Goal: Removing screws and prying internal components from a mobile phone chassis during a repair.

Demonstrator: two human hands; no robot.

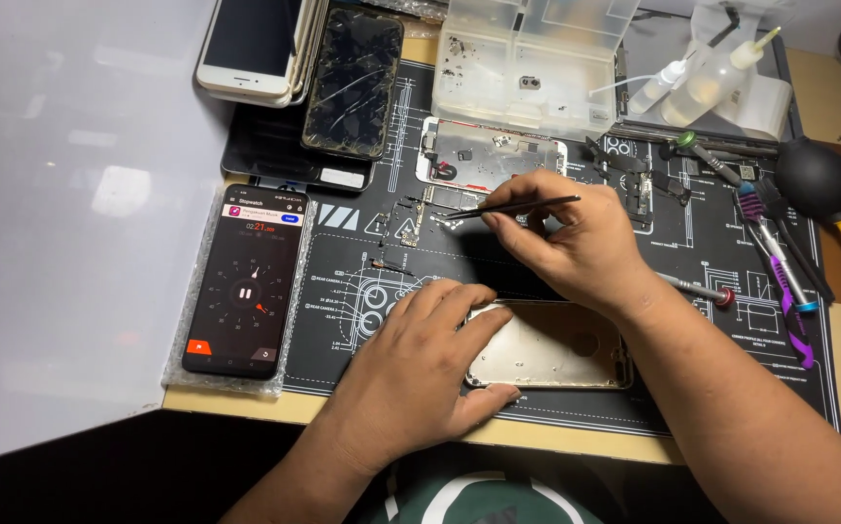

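My left hand (419, 367) lies flat on the black repair mat (692, 252), its fingers and thumb on the left end of an empty silver phone housing (556, 349). My right hand (564, 236) is above the housing and holds thin black tweezers (508, 207), whose tips point left at small parts (409, 228) lying on the mat. Just behind the tweezers lies a white phone screen assembly (484, 155) with its back side up.
A phone showing a stopwatch (246, 281) lies at the left on bubble wrap. Stacked phones (294, 53) sit at the back left, a clear parts box (527, 63) behind. Squeeze bottles (702, 73), screwdrivers (779, 262) and a black air blower (816, 180) are at the right.
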